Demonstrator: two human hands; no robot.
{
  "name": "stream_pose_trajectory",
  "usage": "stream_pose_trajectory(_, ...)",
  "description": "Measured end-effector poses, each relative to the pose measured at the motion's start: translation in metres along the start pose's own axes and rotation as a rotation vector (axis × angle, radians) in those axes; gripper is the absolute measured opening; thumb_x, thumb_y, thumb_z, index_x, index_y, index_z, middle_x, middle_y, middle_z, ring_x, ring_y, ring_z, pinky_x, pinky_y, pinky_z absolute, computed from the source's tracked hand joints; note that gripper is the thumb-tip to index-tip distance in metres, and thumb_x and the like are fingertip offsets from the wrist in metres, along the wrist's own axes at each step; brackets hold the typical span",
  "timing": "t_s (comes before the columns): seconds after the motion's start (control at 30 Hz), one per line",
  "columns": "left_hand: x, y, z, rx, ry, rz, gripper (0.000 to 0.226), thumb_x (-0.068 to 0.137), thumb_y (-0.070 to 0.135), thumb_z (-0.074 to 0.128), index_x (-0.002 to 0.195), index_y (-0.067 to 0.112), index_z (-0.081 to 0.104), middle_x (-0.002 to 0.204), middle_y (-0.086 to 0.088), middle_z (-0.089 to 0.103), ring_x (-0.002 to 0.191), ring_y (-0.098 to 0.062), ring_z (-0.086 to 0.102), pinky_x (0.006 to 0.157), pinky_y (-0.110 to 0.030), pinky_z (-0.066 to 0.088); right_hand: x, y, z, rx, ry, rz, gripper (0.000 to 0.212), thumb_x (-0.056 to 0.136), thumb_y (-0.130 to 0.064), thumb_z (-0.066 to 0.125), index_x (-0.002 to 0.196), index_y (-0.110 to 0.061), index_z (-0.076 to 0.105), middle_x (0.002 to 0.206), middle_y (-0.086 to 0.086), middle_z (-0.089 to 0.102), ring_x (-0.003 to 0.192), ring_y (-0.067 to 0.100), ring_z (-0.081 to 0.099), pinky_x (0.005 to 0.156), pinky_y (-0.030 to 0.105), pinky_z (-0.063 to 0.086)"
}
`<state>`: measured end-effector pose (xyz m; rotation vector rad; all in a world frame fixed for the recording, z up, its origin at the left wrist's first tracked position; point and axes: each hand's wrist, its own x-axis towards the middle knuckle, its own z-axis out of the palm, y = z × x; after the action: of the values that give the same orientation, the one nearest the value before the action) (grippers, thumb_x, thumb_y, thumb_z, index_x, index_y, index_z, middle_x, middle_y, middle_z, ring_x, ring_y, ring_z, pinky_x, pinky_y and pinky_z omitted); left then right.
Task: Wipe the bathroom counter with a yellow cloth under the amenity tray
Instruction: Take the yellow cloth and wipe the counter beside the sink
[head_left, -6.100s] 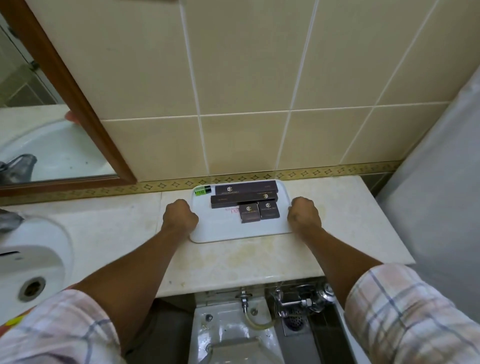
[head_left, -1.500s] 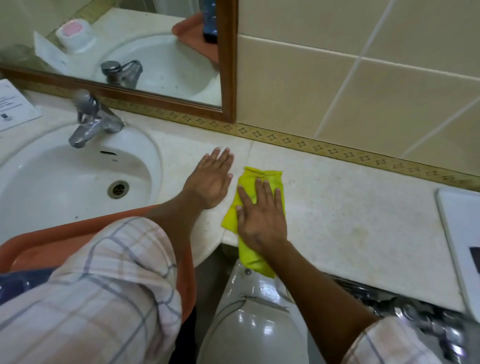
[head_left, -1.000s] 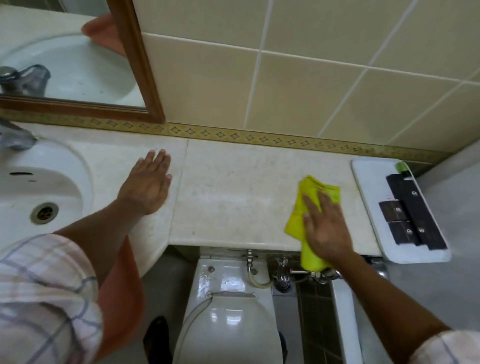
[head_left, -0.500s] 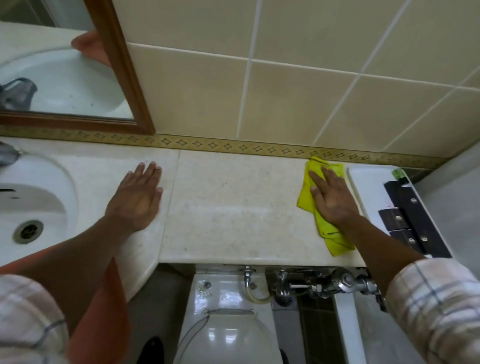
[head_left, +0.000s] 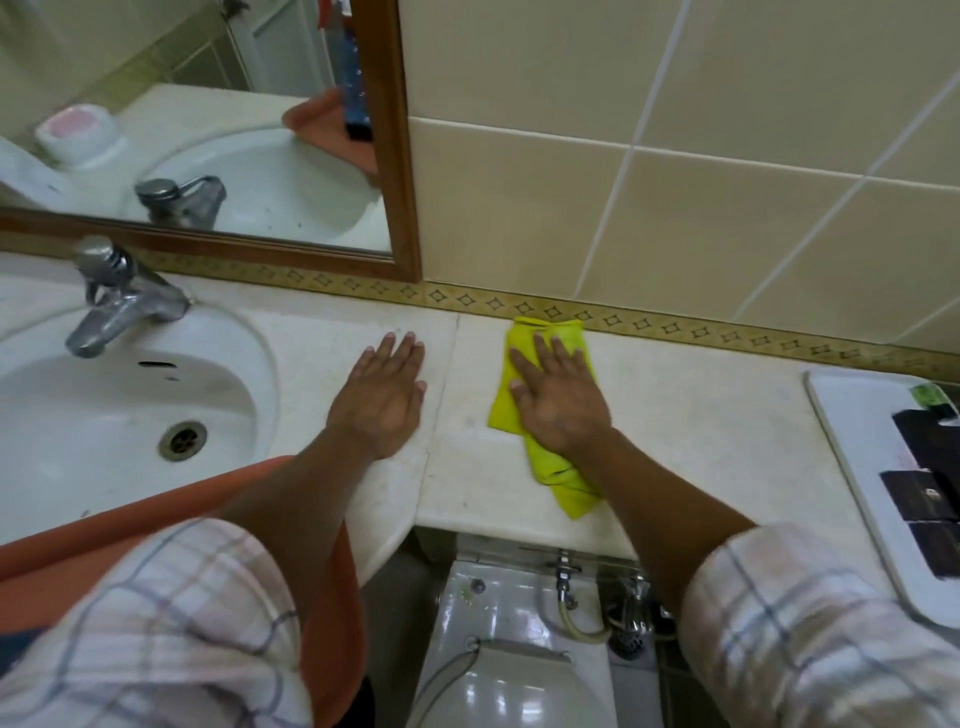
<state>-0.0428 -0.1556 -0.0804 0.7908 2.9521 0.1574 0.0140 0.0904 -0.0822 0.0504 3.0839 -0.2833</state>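
Observation:
The yellow cloth (head_left: 537, 332) lies folded on the beige counter (head_left: 701, 426), its far end against the patterned wall border. My right hand (head_left: 558, 397) presses flat on it with fingers spread. Just left of the cloth, my left hand (head_left: 384, 397) rests palm down on the bare counter, holding nothing. The white amenity tray (head_left: 852, 441) with dark boxes (head_left: 922, 493) sits at the counter's far right, apart from the cloth.
A white sink (head_left: 104, 405) with a chrome tap (head_left: 111, 296) fills the left. A wood-framed mirror (head_left: 208, 130) hangs above it. Below the counter edge are a toilet tank (head_left: 498, 592) and chrome valves (head_left: 628, 603).
My right hand has swept the yellow cloth leftward along the counter, from beside the tray to near my left hand. My left hand has stayed planted on the counter.

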Motion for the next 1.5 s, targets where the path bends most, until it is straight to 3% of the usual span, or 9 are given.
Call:
stream_pose_trajectory(0.17, 0.000, 0.000, 0.000, -0.010, 0.031, -0.004, 0.056, 0.102, 0.032, 0.028, 0.153, 0.011, 0.020, 0.163, -0.007, 0.015, 0.151, -0.024, 0.009, 0.122, -0.042, 0.011, 0.001, -0.054, 0.009, -0.017, -0.048, -0.072, 0.059, 0.098, -0.050, 0.026, 0.154, -0.030, 0.024, 0.165, 0.009, 0.012, 0.152, 0.031, 0.005, 0.122, 0.051, 0.000)
stream_pose_trajectory(0.33, -0.002, -0.005, 0.002, -0.030, 0.055, 0.006, 0.064, 0.095, 0.039, 0.018, 0.152, 0.010, 0.024, 0.161, -0.009, 0.020, 0.150, -0.026, 0.014, 0.121, -0.043, 0.013, -0.055, -0.060, 0.016, 0.031, -0.056, -0.120, 0.060, 0.096, -0.051, 0.024, 0.152, -0.031, 0.026, 0.164, 0.008, 0.017, 0.152, 0.030, 0.007, 0.122, 0.052, 0.003)
stream_pose_trajectory(0.47, 0.000, -0.008, 0.009, -0.030, 0.045, 0.025, 0.067, 0.095, 0.046, 0.011, 0.153, 0.013, 0.020, 0.162, -0.007, 0.018, 0.150, -0.025, 0.012, 0.120, -0.043, 0.011, -0.101, -0.001, 0.007, 0.034, -0.050, -0.058, 0.060, 0.096, -0.051, 0.022, 0.153, -0.032, 0.025, 0.165, 0.006, 0.016, 0.153, 0.027, 0.007, 0.123, 0.049, 0.002)
stream_pose_trajectory(0.63, 0.003, -0.007, 0.008, -0.021, 0.027, 0.025, 0.067, 0.096, 0.046, 0.010, 0.153, 0.014, 0.020, 0.162, -0.006, 0.017, 0.150, -0.025, 0.012, 0.120, -0.043, 0.011, -0.155, 0.107, -0.012, 0.027, 0.024, 0.213, 0.058, 0.098, -0.051, 0.024, 0.154, -0.035, 0.020, 0.165, 0.002, 0.011, 0.153, 0.023, 0.003, 0.124, 0.044, 0.001)
stream_pose_trajectory(0.77, 0.004, -0.007, 0.008, -0.017, 0.024, 0.017, 0.067, 0.096, 0.047, 0.009, 0.153, 0.014, 0.019, 0.162, -0.006, 0.016, 0.150, -0.025, 0.011, 0.120, -0.042, 0.010, -0.166, 0.135, -0.016, 0.018, 0.042, 0.265, 0.057, 0.099, -0.050, 0.025, 0.153, -0.033, 0.023, 0.165, 0.003, 0.014, 0.153, 0.024, 0.003, 0.124, 0.047, 0.004)
stream_pose_trajectory(0.93, 0.004, -0.001, 0.006, -0.020, 0.027, 0.015, 0.063, 0.098, 0.042, 0.014, 0.153, 0.012, 0.020, 0.162, -0.008, 0.017, 0.150, -0.026, 0.012, 0.121, -0.043, 0.011, -0.156, 0.097, -0.010, 0.005, 0.027, 0.263, 0.060, 0.099, -0.052, 0.018, 0.155, -0.031, 0.017, 0.166, 0.004, 0.005, 0.153, 0.025, -0.005, 0.123, 0.047, -0.005)
stream_pose_trajectory(1.2, 0.001, -0.002, 0.004, -0.042, 0.042, 0.013, 0.061, 0.098, 0.038, 0.019, 0.152, 0.011, 0.025, 0.161, -0.009, 0.021, 0.150, -0.027, 0.014, 0.121, -0.044, 0.012, -0.082, -0.095, 0.025, 0.089, -0.002, 0.047, 0.059, 0.098, -0.045, 0.024, 0.153, -0.024, 0.027, 0.164, 0.013, 0.016, 0.152, 0.034, 0.005, 0.121, 0.056, -0.001)
stream_pose_trajectory(1.4, -0.002, 0.003, 0.001, -0.091, 0.080, 0.021, 0.063, 0.094, 0.036, 0.024, 0.148, 0.005, 0.033, 0.158, -0.014, 0.029, 0.148, -0.032, 0.021, 0.118, -0.048, 0.018, -0.075, -0.111, 0.023, 0.178, 0.030, 0.048, 0.060, 0.098, -0.045, 0.028, 0.154, -0.022, 0.024, 0.164, 0.014, 0.015, 0.152, 0.034, 0.004, 0.121, 0.055, -0.001)
stream_pose_trajectory(1.5, 0.000, 0.002, -0.005, -0.109, 0.134, 0.024, 0.064, 0.092, 0.038, 0.025, 0.135, -0.002, 0.050, 0.144, -0.024, 0.048, 0.136, -0.040, 0.041, 0.113, -0.051, 0.030, -0.089, -0.087, -0.002, 0.498, 0.113, 0.112, 0.062, 0.097, -0.050, 0.035, 0.153, -0.023, 0.027, 0.161, 0.009, 0.027, 0.150, 0.026, 0.018, 0.123, 0.042, 0.012)
